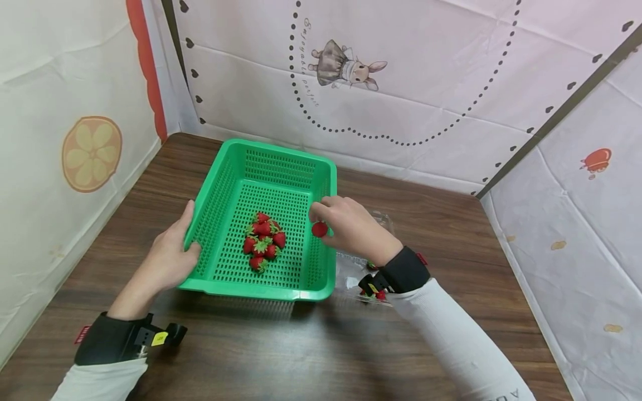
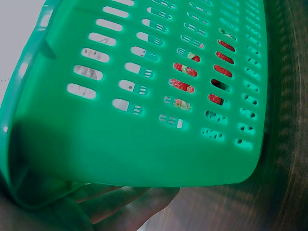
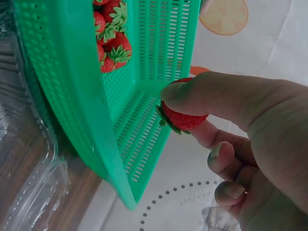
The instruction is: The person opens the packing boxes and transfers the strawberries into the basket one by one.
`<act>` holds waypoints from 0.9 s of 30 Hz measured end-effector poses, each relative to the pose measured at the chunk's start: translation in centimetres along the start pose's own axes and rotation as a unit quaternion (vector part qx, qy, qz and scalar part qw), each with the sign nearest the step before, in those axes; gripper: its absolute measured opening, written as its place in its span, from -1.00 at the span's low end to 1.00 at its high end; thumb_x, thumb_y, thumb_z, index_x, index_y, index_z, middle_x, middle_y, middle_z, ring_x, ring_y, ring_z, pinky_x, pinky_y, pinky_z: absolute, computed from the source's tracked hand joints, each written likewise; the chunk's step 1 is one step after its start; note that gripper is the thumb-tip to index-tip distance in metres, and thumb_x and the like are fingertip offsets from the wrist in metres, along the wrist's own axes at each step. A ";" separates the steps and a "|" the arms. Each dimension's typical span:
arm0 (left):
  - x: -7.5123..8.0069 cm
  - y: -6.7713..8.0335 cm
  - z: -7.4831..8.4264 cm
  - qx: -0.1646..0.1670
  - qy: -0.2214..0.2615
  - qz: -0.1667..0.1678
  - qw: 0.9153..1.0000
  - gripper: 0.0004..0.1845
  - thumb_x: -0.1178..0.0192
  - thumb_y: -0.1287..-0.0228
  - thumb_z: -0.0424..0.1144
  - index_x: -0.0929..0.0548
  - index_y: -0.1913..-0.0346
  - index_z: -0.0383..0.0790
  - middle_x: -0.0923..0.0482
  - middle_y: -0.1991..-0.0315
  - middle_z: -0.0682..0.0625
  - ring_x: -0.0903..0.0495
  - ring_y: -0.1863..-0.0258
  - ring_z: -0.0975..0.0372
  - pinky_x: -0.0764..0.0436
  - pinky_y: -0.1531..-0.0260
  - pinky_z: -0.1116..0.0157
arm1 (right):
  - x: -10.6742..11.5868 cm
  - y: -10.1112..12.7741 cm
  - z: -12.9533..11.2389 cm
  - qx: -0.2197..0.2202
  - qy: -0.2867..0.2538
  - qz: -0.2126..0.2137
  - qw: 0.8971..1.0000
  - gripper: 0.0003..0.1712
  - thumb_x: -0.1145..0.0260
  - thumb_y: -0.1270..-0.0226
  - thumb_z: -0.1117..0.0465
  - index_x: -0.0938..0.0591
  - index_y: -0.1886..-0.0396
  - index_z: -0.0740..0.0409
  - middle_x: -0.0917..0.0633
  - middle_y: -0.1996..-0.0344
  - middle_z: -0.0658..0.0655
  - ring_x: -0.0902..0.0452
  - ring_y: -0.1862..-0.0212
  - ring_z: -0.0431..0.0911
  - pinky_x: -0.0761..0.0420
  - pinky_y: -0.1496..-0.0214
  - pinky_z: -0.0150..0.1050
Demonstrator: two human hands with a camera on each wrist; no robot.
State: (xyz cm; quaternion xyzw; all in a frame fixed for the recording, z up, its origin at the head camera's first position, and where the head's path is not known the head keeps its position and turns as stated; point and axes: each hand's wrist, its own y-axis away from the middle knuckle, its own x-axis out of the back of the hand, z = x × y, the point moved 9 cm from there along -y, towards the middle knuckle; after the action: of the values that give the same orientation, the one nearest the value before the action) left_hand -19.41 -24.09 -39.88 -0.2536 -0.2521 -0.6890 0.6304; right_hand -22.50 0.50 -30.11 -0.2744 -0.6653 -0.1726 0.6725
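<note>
Green perforated plastic basket (image 1: pixel 321 267) sits on the dark wood-grain table (image 1: pixel 261 356), rectangular, with slotted walls and floor. Left hand (image 1: pixel 168 259) grips its near-left rim, thumb curled over the edge, fingers under the wall. Right hand (image 1: pixel 351 225) pinches one red strawberry (image 1: pixel 319 229) between thumb and forefinger above the basket's right wall; green calyx visible in the right wrist view. Pile of strawberries (image 1: pixel 262 240) lies mid-floor of the basket, about seven, exact count unclear. Clear plastic clamshell (image 1: pixel 351 270) lies just right of the basket. Script lettering on the back cloth, too small to read.
</note>
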 end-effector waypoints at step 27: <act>0.1 0.0 -0.1 -0.010 0.007 0.008 1.000 -0.13 0.13 -0.38 -0.44 0.44 -0.52 -0.04 0.21 -0.52 -0.38 0.00 -0.43 -0.33 -0.18 -0.20 -0.34 | -2.3 -3.7 -1.7 0.042 -0.004 -0.031 0.999 -0.73 -0.42 -0.05 0.32 -0.62 0.21 0.09 -0.65 0.30 0.03 -0.52 0.29 -0.14 -0.51 0.24 -0.28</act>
State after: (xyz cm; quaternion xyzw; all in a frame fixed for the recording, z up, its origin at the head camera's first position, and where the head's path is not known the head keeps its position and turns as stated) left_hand -19.46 -24.21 -39.91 -0.2573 -0.2391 -0.6879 0.6351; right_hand -23.46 -3.73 -31.83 -0.2258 -0.6825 -0.1645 0.6753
